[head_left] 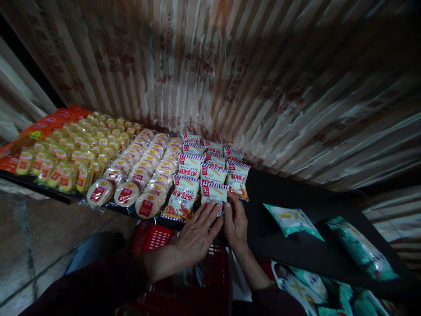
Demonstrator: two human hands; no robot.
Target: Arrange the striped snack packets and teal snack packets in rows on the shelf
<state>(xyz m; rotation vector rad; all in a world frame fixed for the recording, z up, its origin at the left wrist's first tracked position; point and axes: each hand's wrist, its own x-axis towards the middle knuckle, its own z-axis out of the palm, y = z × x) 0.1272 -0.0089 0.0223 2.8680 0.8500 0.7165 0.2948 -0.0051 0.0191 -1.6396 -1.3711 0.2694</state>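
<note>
A white snack bag [213,192] with red print and a striped edge lies at the front of a small block of matching bags. Across its lower part rests my left hand [197,235], palm down with the fingers stretched out. My right hand [236,221] touches the same bag at its right corner, fingers extended and thumb alongside. Neither hand is closed round the bag. Just left of it is another snack bag [183,197] of the same kind, and behind stand further rows. Part of the touched bag is hidden under my fingers.
Round wrapped crackers [126,193], yellow packets [61,175] and orange bags [49,125] fill the black table's [263,184] left side. Two green bags [292,219] lie at right. Below are a red basket [210,285] and a container of green bags [309,285]. A pleated curtain [204,66] hangs behind.
</note>
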